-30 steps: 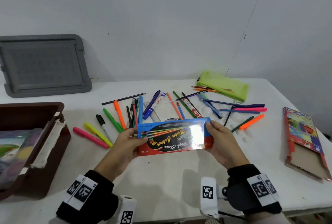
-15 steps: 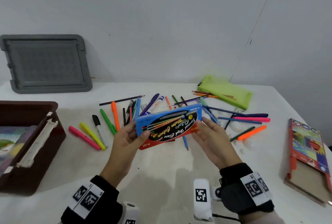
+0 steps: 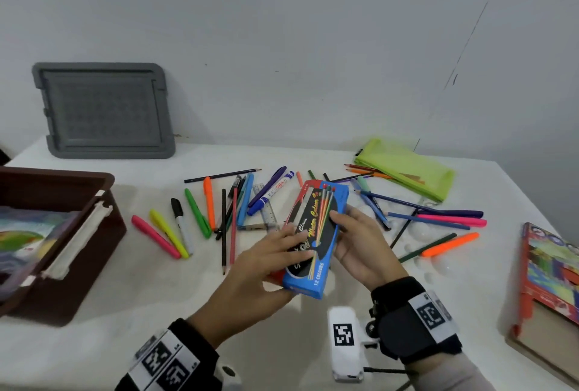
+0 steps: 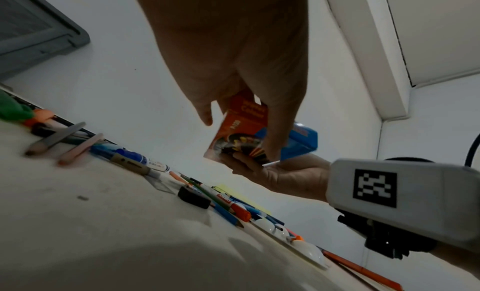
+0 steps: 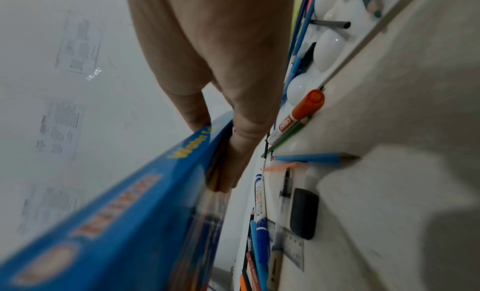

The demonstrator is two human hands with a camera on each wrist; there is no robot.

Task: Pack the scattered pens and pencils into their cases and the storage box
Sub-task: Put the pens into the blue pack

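Observation:
Both my hands hold a blue-and-red colour-pencil box (image 3: pixel 316 234) above the table, its long side pointing away from me. My left hand (image 3: pixel 291 245) grips its near left part, thumb on the printed face. My right hand (image 3: pixel 340 221) pinches its right edge, thumb on top and fingers beneath, as the right wrist view shows on the box (image 5: pixel 130 203). Scattered pens and pencils (image 3: pixel 200 218) lie behind the box, and more (image 3: pixel 438 218) lie to the right. A brown storage box (image 3: pixel 94 265) stands at the left. A green pouch (image 3: pixel 404 168) lies at the back right.
A grey lid (image 3: pixel 103 111) leans on the wall at the back left. A second, red-edged pencil case (image 3: pixel 551 268) lies open at the table's right edge. A white palette (image 3: pixel 423 234) and a black eraser (image 5: pixel 303 213) sit among the pens.
The pencil box has turned from lying crosswise in front of me to pointing away from me. Both hands have shifted along it, the left onto its near end.

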